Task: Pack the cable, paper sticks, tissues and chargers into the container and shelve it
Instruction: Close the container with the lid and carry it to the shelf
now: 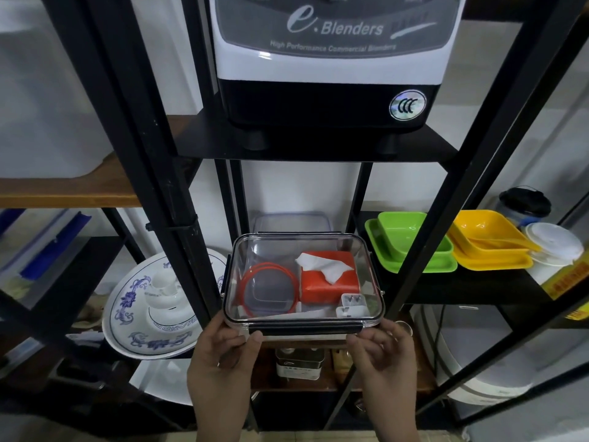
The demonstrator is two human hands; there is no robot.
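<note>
Head view: both hands hold a lidded clear container [304, 280] at a black shelf rack [318, 145].

Left hand [223, 355] and right hand [384, 352] pinch its near corners; inside lie a coiled red cable [271, 290], an orange tissue pack [328, 275] and white chargers [350, 306], below a blender [328, 59].

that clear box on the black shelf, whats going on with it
A person holds the clear container at its near edge with both hands, the left hand at the left corner and the right hand at the right. Its lid is on. Inside lie a coiled red cable, a red tissue pack and white chargers. It sits at the middle level of the black shelf rack, below a blender. Whether it already rests on the shelf cannot be told.
</note>
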